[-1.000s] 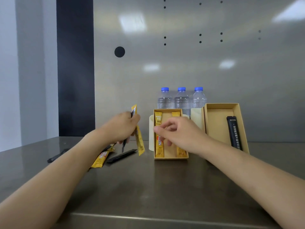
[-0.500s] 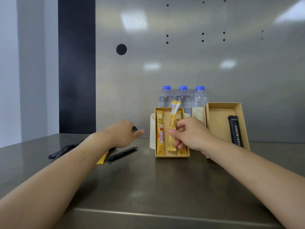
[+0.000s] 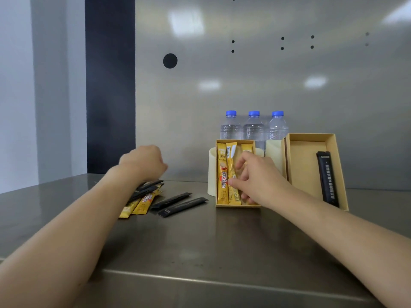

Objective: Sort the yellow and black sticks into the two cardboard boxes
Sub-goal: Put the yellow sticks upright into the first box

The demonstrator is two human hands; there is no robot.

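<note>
Roughly midway. Right hand (image 3: pixel 258 176) pinches a yellow stick (image 3: pixel 232 170) inside the first box (image 3: pixel 238 206), two more yellows flanking it. The second box (image 3: pixel 309 174), right of that hand, holds one black stick (image 3: pixel 327 178). Left hand (image 3: pixel 142 163) is curled (grip hidden, can't tell). Below it, loose black sticks (image 3: pixel 182 202) and loose yellow sticks (image 3: pixel 144 201) lie unsorted.

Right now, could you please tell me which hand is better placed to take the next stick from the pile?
Left. The left hand hovers close by the pile, while the right hand is across at the box, pinching a yellow stick there.
</note>
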